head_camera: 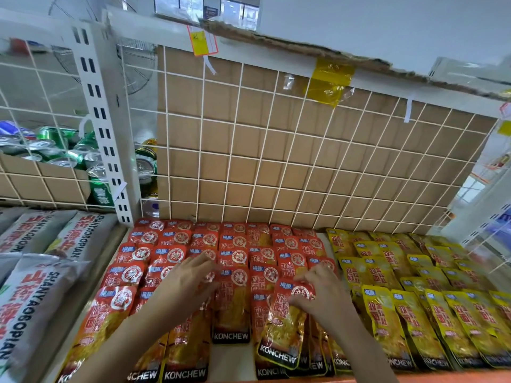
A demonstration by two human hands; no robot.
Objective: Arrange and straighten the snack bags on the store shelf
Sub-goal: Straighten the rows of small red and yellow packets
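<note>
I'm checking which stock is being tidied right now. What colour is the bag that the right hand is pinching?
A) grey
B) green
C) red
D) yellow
C: the right hand pinches the top of a tilted red bag, which lies among the other red ones, left of the yellow bags.

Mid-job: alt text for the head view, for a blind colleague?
The right hand pinches the top of a tilted red snack bag while the left hand rests on the red rows. Yellow bags lie to the right, grey bags to the left.
</note>
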